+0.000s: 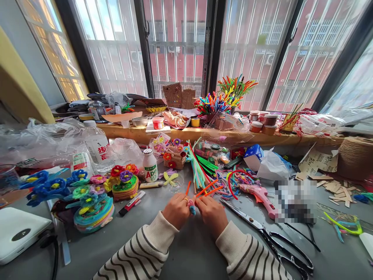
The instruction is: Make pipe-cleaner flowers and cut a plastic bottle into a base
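Close together over the grey table, my left hand and my right hand pinch orange pipe cleaners, whose ends stick out above the fingers. A small pink and blue fuzzy piece shows between the hands, by the left fingers. How the pieces join is hidden by the fingers. Just beyond lies a bundle of pale green and white pipe cleaners. Large scissors rest to the right of my right hand, blades pointing toward it. A pink glue gun lies past them.
On the left stand pipe-cleaner flowers on a round striped base, a second flower pot, a white drink bottle and a water bottle. Twine and cardboard scraps are at right. The sill holds paint jars.
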### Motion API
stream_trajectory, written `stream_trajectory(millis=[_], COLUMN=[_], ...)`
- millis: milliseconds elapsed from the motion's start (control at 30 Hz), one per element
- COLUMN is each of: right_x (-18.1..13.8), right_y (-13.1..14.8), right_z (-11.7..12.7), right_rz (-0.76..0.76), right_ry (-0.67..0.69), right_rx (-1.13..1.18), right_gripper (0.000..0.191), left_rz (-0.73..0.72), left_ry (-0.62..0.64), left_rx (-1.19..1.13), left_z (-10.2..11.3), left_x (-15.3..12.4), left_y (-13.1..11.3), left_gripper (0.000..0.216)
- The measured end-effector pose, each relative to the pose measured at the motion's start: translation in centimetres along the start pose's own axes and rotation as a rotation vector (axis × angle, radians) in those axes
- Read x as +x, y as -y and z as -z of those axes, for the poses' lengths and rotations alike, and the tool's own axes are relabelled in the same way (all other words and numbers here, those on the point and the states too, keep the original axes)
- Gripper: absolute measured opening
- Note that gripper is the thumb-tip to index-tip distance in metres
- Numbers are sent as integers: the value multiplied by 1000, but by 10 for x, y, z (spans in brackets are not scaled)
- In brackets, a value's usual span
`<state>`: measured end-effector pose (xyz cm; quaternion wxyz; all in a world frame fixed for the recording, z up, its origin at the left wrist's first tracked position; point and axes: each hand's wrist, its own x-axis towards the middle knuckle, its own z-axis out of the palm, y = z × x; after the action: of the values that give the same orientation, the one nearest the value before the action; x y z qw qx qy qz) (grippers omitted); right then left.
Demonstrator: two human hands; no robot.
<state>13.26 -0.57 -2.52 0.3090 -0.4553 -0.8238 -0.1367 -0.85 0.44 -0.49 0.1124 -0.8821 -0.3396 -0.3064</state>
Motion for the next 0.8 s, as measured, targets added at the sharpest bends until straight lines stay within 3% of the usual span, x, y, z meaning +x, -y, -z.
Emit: stream_trajectory(millis=[167, 267, 533, 633, 700, 800], right_x=[0, -1, -1, -1, 0, 3], right_y=[-3, -5, -1, -1, -1, -1], right_z=[6, 6, 7, 9, 9, 8], right_rz=[-132, -209, -270, -302, -344, -507], right_ry=[1, 22, 121, 100, 71, 60], right_rx=[213, 332, 457, 520, 624, 949], right_gripper=[27, 32, 33, 31, 28, 30], left_rz=[79, 233, 535, 563, 544, 432], left_ry=[47, 146, 422, 371, 244, 33], left_rx=[86, 187, 289, 294, 224, -57], left_z=[-10, -11, -4, -3, -3, -2], left_x=[-9, -10, -9, -9, -8, -7], left_y=[16, 21, 7, 8, 10, 12], left_gripper=[28, 27, 23, 24, 22, 19])
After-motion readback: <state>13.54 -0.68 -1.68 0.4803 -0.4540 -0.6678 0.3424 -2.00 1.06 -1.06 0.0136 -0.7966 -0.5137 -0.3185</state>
